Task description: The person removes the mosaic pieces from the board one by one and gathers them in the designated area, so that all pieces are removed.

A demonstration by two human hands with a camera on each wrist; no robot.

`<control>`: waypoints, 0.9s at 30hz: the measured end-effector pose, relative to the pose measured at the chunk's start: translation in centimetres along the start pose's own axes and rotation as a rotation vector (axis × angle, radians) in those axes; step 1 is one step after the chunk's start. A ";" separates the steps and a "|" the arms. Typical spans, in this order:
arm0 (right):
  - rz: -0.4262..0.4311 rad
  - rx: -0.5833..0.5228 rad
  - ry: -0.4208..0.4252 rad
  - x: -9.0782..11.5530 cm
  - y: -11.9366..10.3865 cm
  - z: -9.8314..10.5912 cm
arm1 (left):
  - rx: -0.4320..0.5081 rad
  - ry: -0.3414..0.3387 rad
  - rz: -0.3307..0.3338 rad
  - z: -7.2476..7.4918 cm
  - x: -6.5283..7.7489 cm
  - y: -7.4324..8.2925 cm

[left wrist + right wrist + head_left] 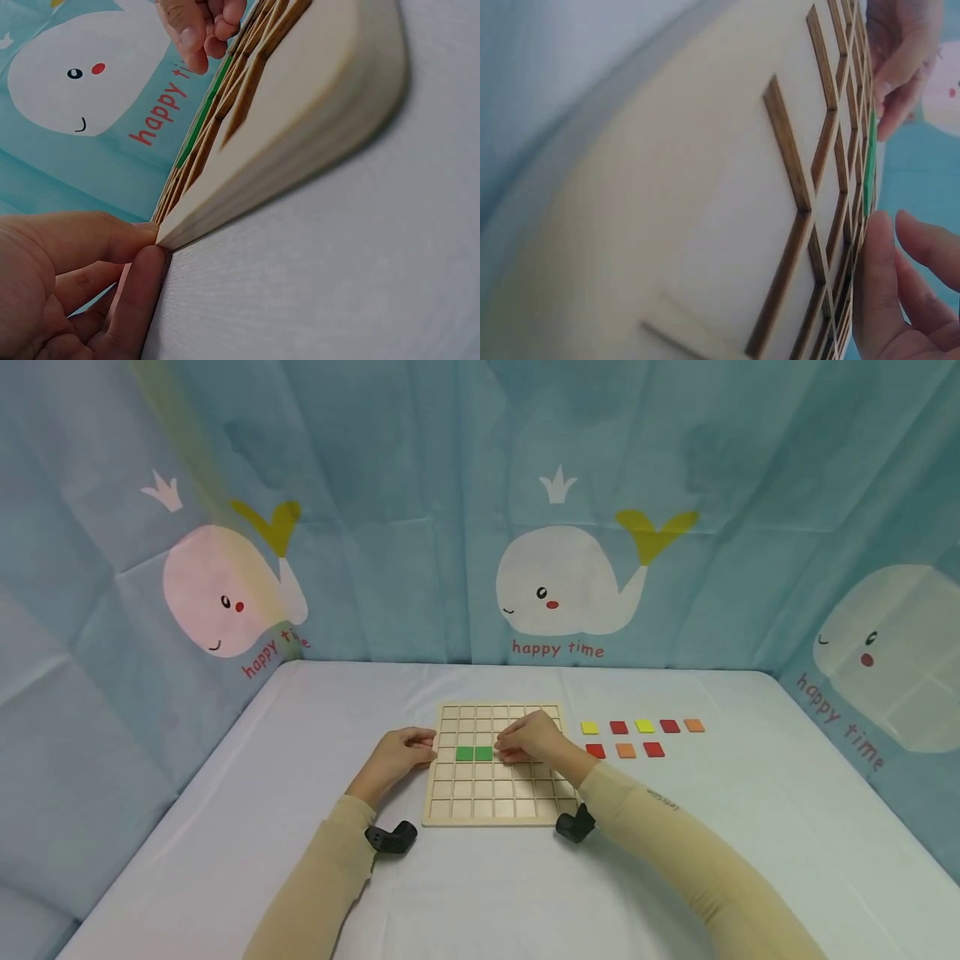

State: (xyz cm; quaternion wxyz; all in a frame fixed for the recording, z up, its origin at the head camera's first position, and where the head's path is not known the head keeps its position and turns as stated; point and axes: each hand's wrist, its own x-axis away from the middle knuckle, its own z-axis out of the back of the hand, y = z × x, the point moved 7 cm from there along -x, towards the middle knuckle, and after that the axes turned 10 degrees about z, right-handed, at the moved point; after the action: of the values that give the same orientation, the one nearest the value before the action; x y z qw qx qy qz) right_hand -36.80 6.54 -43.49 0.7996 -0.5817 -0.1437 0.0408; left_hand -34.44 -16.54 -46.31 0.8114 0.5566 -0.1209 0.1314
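Note:
A square wooden grid board lies flat on the table, with two green tiles side by side in one row of its cells. My left hand is at the board's left edge; in the left wrist view, its thumb and forefinger pinch that edge. Over the board, just right of the green tiles, is my right hand. The right wrist view shows its fingertips at the grid surface, thumb and forefinger apart with nothing visible between them. Part of the board's right side is hidden under my right hand and wrist.
Right of the board, loose tiles lie in two rows: yellow, red and orange. A white cloth covers the table. Blue curtains printed with whales stand behind and at the sides.

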 end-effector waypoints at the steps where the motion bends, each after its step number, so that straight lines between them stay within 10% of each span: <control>1: -0.002 -0.002 -0.002 0.0 0.1 0.0 | -0.001 -0.001 0.000 0.0 0.0 0.0; 27: -0.002 0.039 -0.036 0.2 -0.4 -1.2 | 0.007 -0.001 0.001 0.0 -0.3 -0.1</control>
State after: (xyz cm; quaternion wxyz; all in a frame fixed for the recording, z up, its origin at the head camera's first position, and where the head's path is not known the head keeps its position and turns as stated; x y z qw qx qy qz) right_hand -36.35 5.31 -43.45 0.8082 -0.5649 -0.1578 0.0533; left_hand -34.64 -16.59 -46.52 0.8093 0.5594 -0.1210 0.1323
